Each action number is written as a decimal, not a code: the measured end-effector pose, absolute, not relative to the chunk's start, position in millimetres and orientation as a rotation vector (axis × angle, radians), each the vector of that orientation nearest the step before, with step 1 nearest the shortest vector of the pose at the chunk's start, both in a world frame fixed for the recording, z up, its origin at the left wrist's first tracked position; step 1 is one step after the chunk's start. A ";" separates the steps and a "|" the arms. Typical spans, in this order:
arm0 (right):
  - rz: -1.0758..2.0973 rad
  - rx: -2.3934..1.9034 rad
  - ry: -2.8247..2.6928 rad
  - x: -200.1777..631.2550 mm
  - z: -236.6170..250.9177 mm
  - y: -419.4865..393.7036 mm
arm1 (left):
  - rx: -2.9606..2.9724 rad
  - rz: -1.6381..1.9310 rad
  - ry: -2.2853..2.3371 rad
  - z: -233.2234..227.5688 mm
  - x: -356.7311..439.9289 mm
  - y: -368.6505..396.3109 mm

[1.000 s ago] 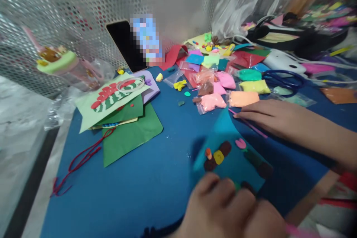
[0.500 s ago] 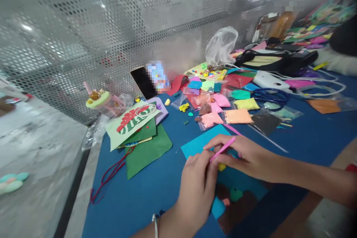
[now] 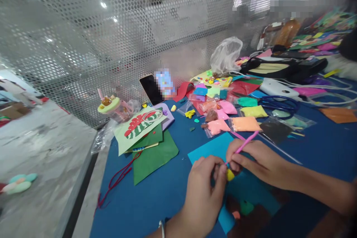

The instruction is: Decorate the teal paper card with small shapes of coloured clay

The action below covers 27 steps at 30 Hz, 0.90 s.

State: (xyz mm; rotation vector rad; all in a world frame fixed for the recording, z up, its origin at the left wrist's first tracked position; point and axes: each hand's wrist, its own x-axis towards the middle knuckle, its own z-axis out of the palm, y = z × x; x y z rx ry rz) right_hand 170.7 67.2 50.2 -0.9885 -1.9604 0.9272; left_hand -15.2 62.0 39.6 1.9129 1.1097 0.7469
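I see a yellow clay bit point(image 3: 230, 174) pinched at my left hand's point(image 3: 205, 189) fingertips, just over the teal sheet point(image 3: 212, 148) on the blue mat point(image 3: 156, 200). My right hand point(image 3: 258, 161) grips a pink tool point(image 3: 243, 144), its tip at the clay. Clay bags point(image 3: 245, 123) lie beyond the sheet, green paper point(image 3: 153, 156) to the left, scissors point(image 3: 279, 103) farther right.

pink stick point(image 3: 245, 142) | thin, tilted up-right | tip at yellow clay bit point(image 3: 230, 174) | over teal sheet point(image 3: 212, 148)
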 end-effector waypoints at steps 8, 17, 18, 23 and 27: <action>0.783 -0.861 -2.241 186.6 41.1 63.2 | 1.522 0.743 1.081 33.3 -13.7 71.0; 0.743 -0.894 -2.331 185.3 31.8 68.9 | 1.674 0.778 1.118 27.8 -12.3 71.8; 0.744 -0.891 -2.320 185.3 30.7 68.9 | 1.689 0.782 1.119 27.7 -12.0 71.9; 0.719 -0.881 -2.337 184.9 31.8 69.1 | 1.677 0.762 1.133 28.4 -11.6 71.8; 0.700 -0.857 -2.373 184.2 35.6 71.2 | 1.699 0.761 1.143 29.0 -12.0 73.1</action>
